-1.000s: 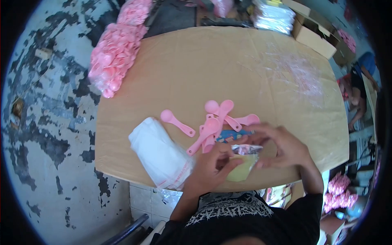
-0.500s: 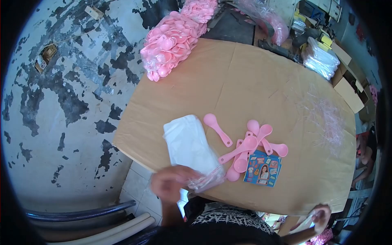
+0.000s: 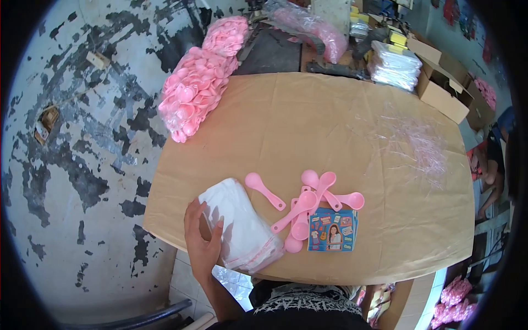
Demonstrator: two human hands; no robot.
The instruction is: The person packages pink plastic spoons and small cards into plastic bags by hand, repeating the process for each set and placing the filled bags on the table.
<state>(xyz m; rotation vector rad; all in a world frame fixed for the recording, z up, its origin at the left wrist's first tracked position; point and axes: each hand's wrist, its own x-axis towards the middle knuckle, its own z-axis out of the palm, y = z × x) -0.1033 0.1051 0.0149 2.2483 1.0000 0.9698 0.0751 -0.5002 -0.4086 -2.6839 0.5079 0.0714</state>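
My left hand (image 3: 202, 237) rests with fingers spread on the left side of a stack of clear plastic bags (image 3: 242, 224) at the near left corner of a cardboard-covered table (image 3: 341, 126). To the right of the stack lie several pink plastic spoons (image 3: 305, 203) in a loose heap. A small pile of blue printed cards (image 3: 333, 229) with a picture of a person sits against them. My right hand is out of view.
A big clear bag full of pink spoons (image 3: 193, 88) leans at the table's far left corner. Clear wrappers (image 3: 415, 140) lie at the right. Packets (image 3: 395, 65) and cardboard boxes (image 3: 443, 91) stand beyond the far edge. Another person (image 3: 492, 165) sits at the right.
Both hands let go of a small packet held over the cards. My right hand dropped below the table edge and out of view; my left hand moved onto the bag stack.
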